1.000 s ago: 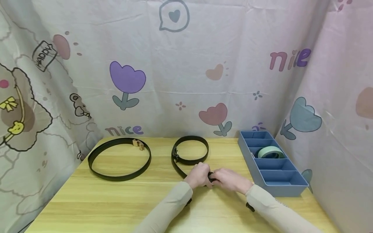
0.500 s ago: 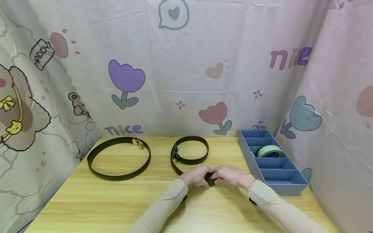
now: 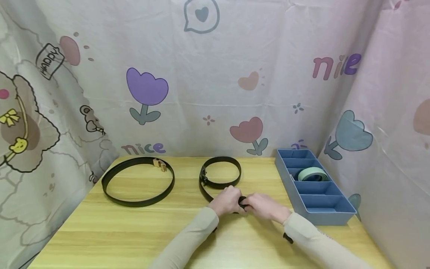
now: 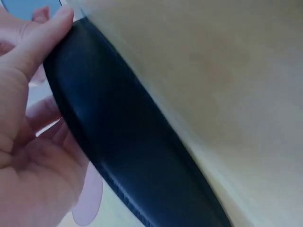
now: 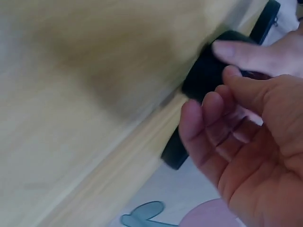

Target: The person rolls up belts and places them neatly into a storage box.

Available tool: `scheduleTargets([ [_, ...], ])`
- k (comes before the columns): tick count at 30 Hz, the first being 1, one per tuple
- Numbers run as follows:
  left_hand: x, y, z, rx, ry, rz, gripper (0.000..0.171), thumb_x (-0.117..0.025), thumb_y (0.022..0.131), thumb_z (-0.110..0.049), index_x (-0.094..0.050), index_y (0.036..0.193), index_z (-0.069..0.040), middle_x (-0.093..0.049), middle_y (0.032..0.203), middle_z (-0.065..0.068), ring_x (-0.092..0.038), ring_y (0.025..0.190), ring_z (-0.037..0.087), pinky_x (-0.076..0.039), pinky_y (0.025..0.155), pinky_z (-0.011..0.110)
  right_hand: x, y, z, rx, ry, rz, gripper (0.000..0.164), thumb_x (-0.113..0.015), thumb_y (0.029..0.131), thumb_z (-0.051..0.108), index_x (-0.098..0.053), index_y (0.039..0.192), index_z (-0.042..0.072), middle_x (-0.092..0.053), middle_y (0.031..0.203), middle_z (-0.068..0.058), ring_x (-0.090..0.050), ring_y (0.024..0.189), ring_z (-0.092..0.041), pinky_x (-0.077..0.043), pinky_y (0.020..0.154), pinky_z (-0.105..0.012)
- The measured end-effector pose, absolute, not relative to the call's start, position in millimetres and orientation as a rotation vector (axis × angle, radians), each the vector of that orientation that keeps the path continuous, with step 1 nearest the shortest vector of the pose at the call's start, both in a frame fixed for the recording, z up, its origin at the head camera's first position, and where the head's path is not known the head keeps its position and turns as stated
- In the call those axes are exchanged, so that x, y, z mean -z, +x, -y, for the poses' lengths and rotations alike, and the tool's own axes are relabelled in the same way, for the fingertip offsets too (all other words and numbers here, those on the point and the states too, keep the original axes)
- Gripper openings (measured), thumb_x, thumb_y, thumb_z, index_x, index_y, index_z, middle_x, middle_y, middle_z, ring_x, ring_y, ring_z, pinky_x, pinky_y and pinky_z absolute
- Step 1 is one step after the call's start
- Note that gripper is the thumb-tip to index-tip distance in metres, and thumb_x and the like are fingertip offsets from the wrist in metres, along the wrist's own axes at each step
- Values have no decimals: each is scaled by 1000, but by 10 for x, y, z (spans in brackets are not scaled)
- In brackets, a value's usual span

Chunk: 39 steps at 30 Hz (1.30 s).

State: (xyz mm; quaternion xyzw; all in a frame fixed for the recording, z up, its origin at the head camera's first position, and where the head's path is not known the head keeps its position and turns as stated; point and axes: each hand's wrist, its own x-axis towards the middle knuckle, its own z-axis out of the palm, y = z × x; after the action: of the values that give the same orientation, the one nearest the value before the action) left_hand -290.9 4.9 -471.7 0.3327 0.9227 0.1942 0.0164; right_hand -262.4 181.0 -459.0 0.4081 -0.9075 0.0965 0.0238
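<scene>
A black belt (image 3: 220, 159) with a dark buckle (image 3: 203, 176) stands on edge in a loose loop at mid-table, its near end wound into a small tight coil (image 3: 242, 202). My left hand (image 3: 227, 201) grips the strap and coil from the left; in the left wrist view its thumb presses along the strap (image 4: 113, 109). From the right, my right hand (image 3: 265, 206) pinches the coil, thumb and fingertips curled against it. In the right wrist view, both thumbs meet at the coil (image 5: 206, 71). The fingers partly hide the coil.
Another black belt (image 3: 139, 203) with a gold buckle (image 3: 159, 164) forms a wide loop at left. A blue divided tray (image 3: 319, 220) stands at right, with a rolled pale green belt (image 3: 312, 172) in its middle compartment. Patterned curtains (image 3: 208, 89) enclose the wooden table (image 3: 127, 239).
Both hands have shifted their grip around the coil, which was more exposed between them half a second ago. The other belts and the tray stay in place.
</scene>
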Motion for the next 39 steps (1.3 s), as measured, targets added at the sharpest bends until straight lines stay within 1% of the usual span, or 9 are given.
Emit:
scheduleTargets([
  [3,4681,-2950,-15,-600,1082,-2754,31,-90,67,-29,-71,91,-21,-65,81,-12,-53,68,1,-46,63,17,4590,-2674,-1848,-304,1308,2792,11,-66,92,9,-71,91,19,-68,90,4,-60,79,-4,-51,70,-22],
  [7,4655,-3006,41,-619,1123,-2581,53,-89,69,-15,-68,117,-26,-67,104,-14,-57,87,0,-46,79,18,4597,-2737,-1913,-294,1400,2765,16,-66,92,11,-73,103,20,-71,103,5,-64,93,-3,-54,82,-23],
  [11,4672,-3018,52,-633,1099,-2619,50,-89,68,-17,-70,112,-28,-67,102,-16,-54,88,4,-45,79,22,4592,-2750,-1934,-270,1384,2793,17,-66,92,12,-73,105,22,-69,105,6,-63,95,-3,-53,83,-23],
  [15,4713,-2994,23,-579,1101,-2816,26,-89,67,-30,-70,85,-25,-61,75,-16,-51,68,4,-43,63,20,4605,-2707,-1870,-272,1308,2826,10,-65,94,15,-70,97,23,-65,91,10,-59,79,-2,-50,70,-21],
  [19,4739,-2975,-1,-493,1054,-2984,38,-87,66,-45,-58,64,-21,-47,56,-12,-41,52,3,-37,50,19,4623,-2671,-1767,-405,1273,2879,9,-61,96,14,-63,88,19,-55,70,11,-46,59,1,-40,53,-18],
  [24,4696,-2975,36,-521,1051,-2891,36,-89,66,-41,-70,88,-20,-62,74,-11,-51,64,3,-44,59,18,4626,-2704,-1741,-503,1289,2927,14,-57,96,4,-63,89,14,-60,66,2,-42,55,4,-39,51,-15],
  [29,4629,-3026,122,-524,1095,-2685,59,-90,68,-20,-65,120,-27,-66,101,-12,-57,86,4,-46,77,20,4618,-2775,-1779,-435,1371,2898,11,-60,96,7,-67,94,15,-65,75,0,-46,61,2,-43,58,-15],
  [33,4626,-3060,146,-551,1115,-2683,50,-87,66,-10,-68,109,-27,-65,95,-13,-56,83,5,-46,76,21,4612,-2810,-1814,-388,1381,2856,11,-63,95,9,-68,96,19,-67,83,4,-52,70,0,-46,65,-18],
  [39,4652,-3019,115,-412,1088,-2920,31,-91,61,-35,-67,79,-28,-60,72,-15,-52,66,5,-44,62,26,4645,-2771,-1763,-322,1309,2822,11,-65,93,11,-66,88,21,-63,79,9,-51,67,-2,-43,61,-19],
])
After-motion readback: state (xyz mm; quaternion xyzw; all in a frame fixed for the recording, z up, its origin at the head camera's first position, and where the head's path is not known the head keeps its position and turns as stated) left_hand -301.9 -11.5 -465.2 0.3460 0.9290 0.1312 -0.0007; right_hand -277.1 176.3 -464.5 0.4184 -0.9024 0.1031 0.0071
